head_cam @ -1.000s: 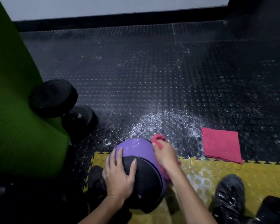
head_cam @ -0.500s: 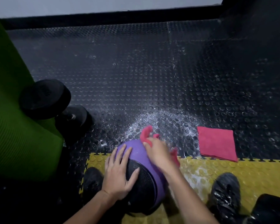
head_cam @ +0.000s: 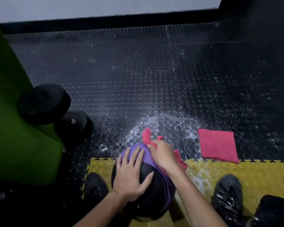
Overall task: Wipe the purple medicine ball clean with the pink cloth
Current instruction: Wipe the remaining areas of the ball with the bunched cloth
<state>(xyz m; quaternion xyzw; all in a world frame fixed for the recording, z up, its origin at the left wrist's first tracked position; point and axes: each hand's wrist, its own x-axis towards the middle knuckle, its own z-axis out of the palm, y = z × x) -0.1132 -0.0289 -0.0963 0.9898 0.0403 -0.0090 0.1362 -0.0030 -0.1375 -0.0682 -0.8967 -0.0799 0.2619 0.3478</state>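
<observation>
One purple medicine ball (head_cam: 154, 194); left grip (head_cam: 131, 176) splayed flat atop, holding nothing; right grip (head_cam: 162, 154) clutches pink cloth (head_cam: 147, 136).

One wide-angle camera, worn on the person's head, faces forward and steeply down at the studded black floor (head_cam: 138, 79). The purple medicine ball (head_cam: 154, 192) lies close beneath the lens, low in the centre of the frame. Both forearms enter from the near edge, with the left hand (head_cam: 131, 176) and the right hand (head_cam: 162, 153) on the ball. Beyond the ball the view reaches a pale wall (head_cam: 105, 7). To the ball's left it takes in a dumbbell (head_cam: 44, 104), and to its right a folded cloth (head_cam: 218, 145). Straight lines bow towards the frame's edges.
</observation>
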